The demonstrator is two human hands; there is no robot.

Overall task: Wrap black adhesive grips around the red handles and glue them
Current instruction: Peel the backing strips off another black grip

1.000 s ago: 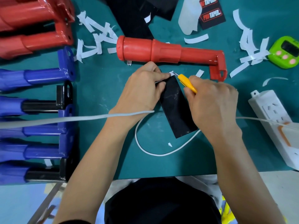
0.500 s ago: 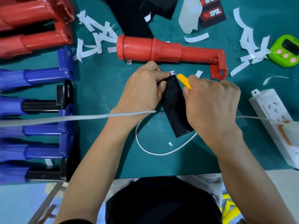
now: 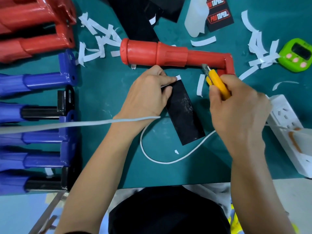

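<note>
left hand (image 3: 146, 95) pinches flat glossy black grip strip (image 3: 184, 114) | right hand (image 3: 236, 114) clenches slim yellow knife (image 3: 217, 85)

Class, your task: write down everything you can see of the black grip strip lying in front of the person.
The black grip strip is a long, glossy rectangle with pale scuffs or glare on its face. It lies slanted on the teal mat, near end by the white cable. The left hand pinches its far end, where a small white tab sticks out. The yellow knife in the right hand is clear of it.
</note>
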